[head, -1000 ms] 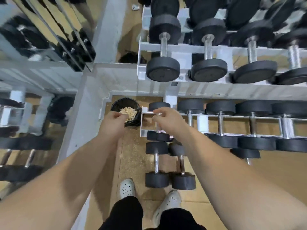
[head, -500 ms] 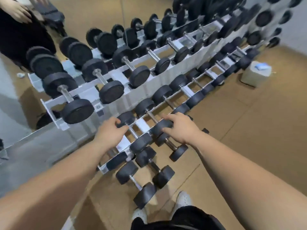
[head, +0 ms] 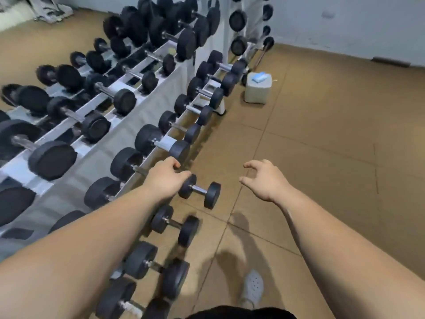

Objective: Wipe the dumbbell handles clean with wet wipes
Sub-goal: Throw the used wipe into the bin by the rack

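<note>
- The left hand (head: 165, 178) was seen over the front edge of the lower tier of the white rack (head: 161, 104), its fingers loosely curled and nothing held in them.
- Its fingertips lay right at the head of a small dumbbell (head: 199, 192) on the rack side. Whether that head was actually touched could not be told.
- The small dumbbell was found lying on the brown floor (head: 322, 157) just in front of the rack, its chrome handle (head: 197, 188) bare and gripped by neither hand.
- The right hand (head: 264, 180) was held in the air above the floor, apart from the small dumbbell, with fingers spread and slightly bent and nothing in it.
- A second dumbbell (head: 174, 226) was seen lying nearer to the person, just beside the foot of the rack and somewhat blurred.
- Rows of black dumbbells (head: 147, 138) with metal handles were ranged across both tiers of the rack, the larger ones on the upper tier.
- A blue packet (head: 259, 77) was seen lying on top of a pale box (head: 256, 93), which stood on the floor by the far end of the rack, well apart from both hands. The packet's label could not be read.
- A light perforated shoe (head: 253, 286) was seen on the floor near the lower edge, below the right forearm.
</note>
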`<state>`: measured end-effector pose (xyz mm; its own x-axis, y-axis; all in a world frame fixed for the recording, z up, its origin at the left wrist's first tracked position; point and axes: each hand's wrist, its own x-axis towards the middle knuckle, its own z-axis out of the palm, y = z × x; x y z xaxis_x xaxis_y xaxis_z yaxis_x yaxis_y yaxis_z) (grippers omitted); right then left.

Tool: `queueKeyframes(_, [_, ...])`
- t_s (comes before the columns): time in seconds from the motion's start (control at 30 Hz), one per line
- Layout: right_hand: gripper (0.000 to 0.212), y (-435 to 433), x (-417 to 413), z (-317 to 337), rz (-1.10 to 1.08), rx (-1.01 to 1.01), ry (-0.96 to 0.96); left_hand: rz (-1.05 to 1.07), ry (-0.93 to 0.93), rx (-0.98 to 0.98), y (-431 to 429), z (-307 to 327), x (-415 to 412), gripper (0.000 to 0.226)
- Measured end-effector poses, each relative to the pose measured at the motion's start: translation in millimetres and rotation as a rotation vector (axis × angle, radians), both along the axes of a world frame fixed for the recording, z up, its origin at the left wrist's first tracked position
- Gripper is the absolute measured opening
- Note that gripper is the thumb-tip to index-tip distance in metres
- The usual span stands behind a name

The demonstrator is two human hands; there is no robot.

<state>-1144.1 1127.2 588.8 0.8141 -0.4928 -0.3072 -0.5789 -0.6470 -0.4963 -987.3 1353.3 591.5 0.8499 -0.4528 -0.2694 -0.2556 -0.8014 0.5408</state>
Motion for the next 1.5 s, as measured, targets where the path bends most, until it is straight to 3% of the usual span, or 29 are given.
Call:
queueKeyframes(0.43, [0.057,-272.5,32.9,1.5,-0.136,0.078,0.059,-0.014,0.101,-0.045,-289.9,-8.5,51.4,0.038])
queueKeyframes(0.73, [0.054,-454.6,172.1,3.3,-0.215,0.059,0.067,-0.082,0.174,-0.083,-493.8,-29.8,199.7,0.039])
queueKeyframes(1.1, [0.054,-659.4,317.1,14.1,-0.309,0.129,0.072,-0.068,0.207,-0.081,-697.3,-6.6,365.1,0.035])
queueKeyframes(1.33, [0.051,-843.5,433.9,-14.6,-0.21,0.103,0.018,0.012,0.189,-0.075,-860.0,-23.6,460.3,0.038])
queueKeyframes(1.5, [0.051,-965.4,507.6,-7.1,-0.093,0.091,0.079,0.12,0.232,-0.091,-967.7,-25.6,517.1,0.038])
